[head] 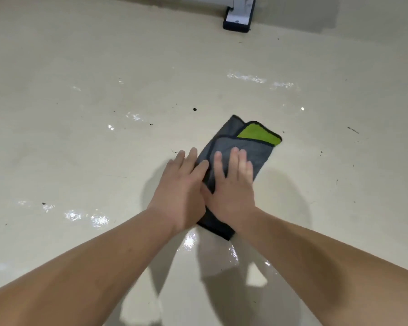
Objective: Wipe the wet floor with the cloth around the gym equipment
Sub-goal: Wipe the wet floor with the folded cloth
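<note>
A folded grey cloth [259, 149] with black edging is laid flat at frame centre, angled lower left to upper right; a green face is exposed at its upper right corner. The cream floor [80, 142] is marked by glossy wet patches and dark specks. A white, black-based gym equipment foot [238, 20] is seen at the top edge.

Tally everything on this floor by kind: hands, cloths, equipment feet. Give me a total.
Hands: 2, the left hand and the right hand, fingers straight
Cloths: 1, the grey-and-green cloth
Equipment feet: 1, the black-and-white equipment foot at the far edge
Total: 4
</note>
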Tool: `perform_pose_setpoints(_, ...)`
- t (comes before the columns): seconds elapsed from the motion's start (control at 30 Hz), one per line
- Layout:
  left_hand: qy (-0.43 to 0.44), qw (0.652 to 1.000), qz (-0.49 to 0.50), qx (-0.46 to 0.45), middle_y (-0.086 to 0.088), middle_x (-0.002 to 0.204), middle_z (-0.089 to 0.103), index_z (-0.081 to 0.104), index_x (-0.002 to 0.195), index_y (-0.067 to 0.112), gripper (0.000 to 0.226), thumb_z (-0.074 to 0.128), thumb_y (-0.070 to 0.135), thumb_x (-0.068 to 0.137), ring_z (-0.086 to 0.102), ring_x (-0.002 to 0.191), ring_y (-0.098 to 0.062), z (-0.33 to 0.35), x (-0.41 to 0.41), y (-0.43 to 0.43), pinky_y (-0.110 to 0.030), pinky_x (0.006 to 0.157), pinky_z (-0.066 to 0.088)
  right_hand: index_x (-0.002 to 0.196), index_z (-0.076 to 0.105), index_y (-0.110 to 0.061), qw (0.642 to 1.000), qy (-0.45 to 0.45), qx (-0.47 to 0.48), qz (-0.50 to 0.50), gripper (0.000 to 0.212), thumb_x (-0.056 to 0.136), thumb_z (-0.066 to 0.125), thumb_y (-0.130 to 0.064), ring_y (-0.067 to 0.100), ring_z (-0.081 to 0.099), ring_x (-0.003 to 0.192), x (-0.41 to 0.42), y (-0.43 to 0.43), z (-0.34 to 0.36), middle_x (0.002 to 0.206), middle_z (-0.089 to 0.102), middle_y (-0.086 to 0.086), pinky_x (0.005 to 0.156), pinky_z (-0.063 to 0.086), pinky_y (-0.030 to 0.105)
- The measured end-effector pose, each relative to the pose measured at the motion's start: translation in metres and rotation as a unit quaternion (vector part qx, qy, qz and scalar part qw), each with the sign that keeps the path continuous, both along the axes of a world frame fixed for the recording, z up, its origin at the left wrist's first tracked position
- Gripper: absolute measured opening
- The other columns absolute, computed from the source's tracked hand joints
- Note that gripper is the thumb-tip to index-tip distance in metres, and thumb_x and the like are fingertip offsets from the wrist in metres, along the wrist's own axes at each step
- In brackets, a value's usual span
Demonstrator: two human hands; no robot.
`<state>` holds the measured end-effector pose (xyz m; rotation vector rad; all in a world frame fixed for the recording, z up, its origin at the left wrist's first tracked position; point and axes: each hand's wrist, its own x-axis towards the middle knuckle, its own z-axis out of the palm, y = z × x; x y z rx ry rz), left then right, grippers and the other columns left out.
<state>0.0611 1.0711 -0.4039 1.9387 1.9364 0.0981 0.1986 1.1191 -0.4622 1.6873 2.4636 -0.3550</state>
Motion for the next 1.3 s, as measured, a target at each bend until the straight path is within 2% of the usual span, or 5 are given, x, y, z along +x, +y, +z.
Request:
perform_pose_setpoints(0.13,-0.005,0.998,-0.047,-0.034,-0.016,0.166,0.034,0.040,0.158,0.008,0.083,0.029,0.029,0.078,0.027,0.155,-0.042,0.001,-0.008,-0.007,-0.052,0.125,0.026,0.162,0.015,-0.014,0.974,0.081,-0.077,0.197,0.089,0.085,0.016,-0.057,0.029,-0.020,0.155,0.005,-0.021,0.009,0.170,-0.006,0.015,0.126,-0.002,0.050)
perform_pose_setpoints(0.27,0.028,0.992,-0.048,-0.116,-0.015,0.174,0.009,0.009,0.166,0.019,0.073,0.016,0.043,0.098,0.005,0.159,-0.041,-0.016,0.013,-0.015,-0.047,0.129,0.012,0.136,0.061,-0.010,0.964,0.261,0.054,0.006,0.051,0.092,0.048,-0.031,0.026,0.042,0.144,0.071,-0.009,0.015,0.150,0.053,0.008,0.120,0.034,0.044)
perform_pose_setpoints(0.43,0.130,0.980,0.001,-0.151,-0.019,0.168,-0.029,-0.025,0.161,0.029,0.065,0.010,0.047,0.108,-0.025,0.153,-0.048,-0.036,0.060,0.016,-0.057,0.127,-0.005,0.085,0.052,-0.015,0.979,0.117,0.069,-0.153,0.009,0.086,0.051,-0.025,0.027,0.047,0.103,0.152,0.031,0.031,0.099,0.049,0.000,0.079,0.048,0.039)
perform_pose_setpoints(0.93,0.160,0.883,-0.423,-0.129,-0.002,0.173,-0.021,-0.003,0.165,0.040,0.081,0.045,0.015,0.104,-0.018,0.159,-0.031,-0.013,0.232,0.193,-0.049,0.130,0.001,0.095,0.056,-0.030,0.948,0.144,0.023,-0.283,0.010,0.091,0.050,-0.025,0.026,0.062,0.073,0.210,0.039,0.029,0.071,0.060,-0.012,0.054,0.031,0.030)
perform_pose_setpoints(1.3,0.085,0.996,-0.032,-0.025,-0.011,0.175,-0.003,0.007,0.166,0.030,0.060,0.025,0.030,0.109,-0.006,0.161,-0.032,-0.048,0.100,0.121,-0.045,0.130,0.004,0.131,0.058,-0.025,0.921,0.225,0.070,-0.311,0.044,0.090,0.047,-0.017,0.018,0.047,0.125,0.165,0.043,0.033,0.131,0.053,-0.009,0.089,0.045,0.033)
